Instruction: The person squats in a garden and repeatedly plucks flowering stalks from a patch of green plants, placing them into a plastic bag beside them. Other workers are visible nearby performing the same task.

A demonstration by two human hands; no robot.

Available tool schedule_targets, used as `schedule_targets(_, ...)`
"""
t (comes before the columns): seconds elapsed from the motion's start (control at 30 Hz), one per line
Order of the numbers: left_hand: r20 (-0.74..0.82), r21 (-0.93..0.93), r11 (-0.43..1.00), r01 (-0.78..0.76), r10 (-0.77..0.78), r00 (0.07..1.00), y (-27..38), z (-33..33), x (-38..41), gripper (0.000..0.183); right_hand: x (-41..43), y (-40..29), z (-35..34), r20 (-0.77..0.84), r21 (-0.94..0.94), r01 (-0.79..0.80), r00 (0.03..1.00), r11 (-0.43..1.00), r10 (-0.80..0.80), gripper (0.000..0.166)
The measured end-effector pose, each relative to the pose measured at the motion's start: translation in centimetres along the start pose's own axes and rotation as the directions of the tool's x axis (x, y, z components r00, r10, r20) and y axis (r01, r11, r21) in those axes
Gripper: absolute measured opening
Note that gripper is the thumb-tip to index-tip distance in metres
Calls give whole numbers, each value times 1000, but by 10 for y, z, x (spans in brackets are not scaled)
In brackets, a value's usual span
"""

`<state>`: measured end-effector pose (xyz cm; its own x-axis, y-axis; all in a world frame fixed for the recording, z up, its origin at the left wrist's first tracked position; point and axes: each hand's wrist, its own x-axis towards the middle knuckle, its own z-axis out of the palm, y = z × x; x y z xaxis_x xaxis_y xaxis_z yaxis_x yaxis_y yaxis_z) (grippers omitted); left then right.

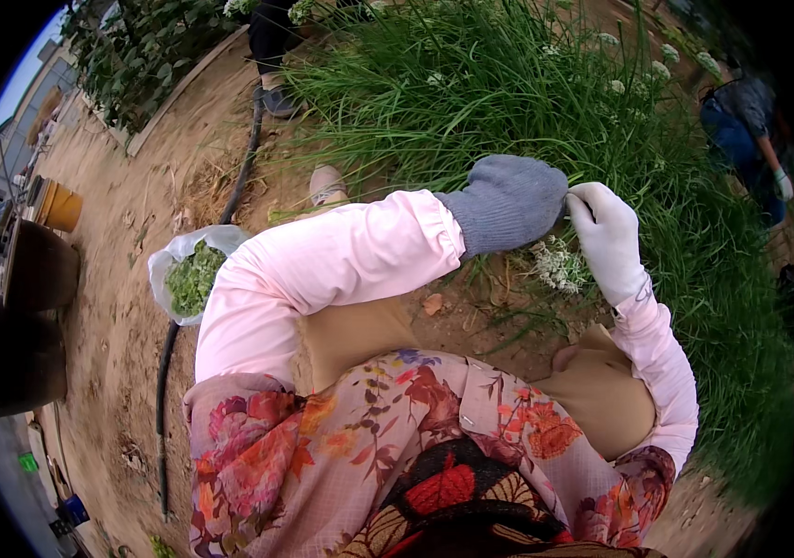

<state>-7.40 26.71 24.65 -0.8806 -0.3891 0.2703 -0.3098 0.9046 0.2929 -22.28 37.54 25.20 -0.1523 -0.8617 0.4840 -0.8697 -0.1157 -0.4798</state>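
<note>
My left hand [514,202], in a grey knitted glove and a pink sleeve, is curled over at the edge of the long green grass-like leaves. Its fingertips are hidden, so what it holds cannot be told. Close against it on the right is my right hand [606,237] in a white glove, thumb and forefinger bent together near the grey glove; whether a stem is between them is unclear. Just below and between both hands is a cluster of small white flower heads [559,265]. Tall green leaves [466,104] with more white flower heads stand beyond the hands.
A clear plastic bag [233,237] of green-white flower heads lies left beside a black hose [166,397]. One person's dark shoe [279,102] is at the top; another person [742,132] bends at the right. Large brown tubs [41,265] and a yellow bucket [60,206] stand far left.
</note>
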Motion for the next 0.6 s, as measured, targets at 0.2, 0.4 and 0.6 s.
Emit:
schedule_targets(0.2, 25, 91, 996, 12, -15, 1000, 3, 2, 7, 24, 2, 2, 4, -70, -62, 21, 997, 998, -26, 5)
schedule_targets(0.4, 5, -231, 972, 48, -48, 999, 0, -9, 21, 22, 5, 4, -6, -52, 0, -81, 995, 997, 81, 8)
schedule_targets(0.6, 98, -813, 547, 198, -206, 974, -26, -38, 18, 28, 3, 9, -22, -10, 8, -27, 1000, 1000, 27, 13)
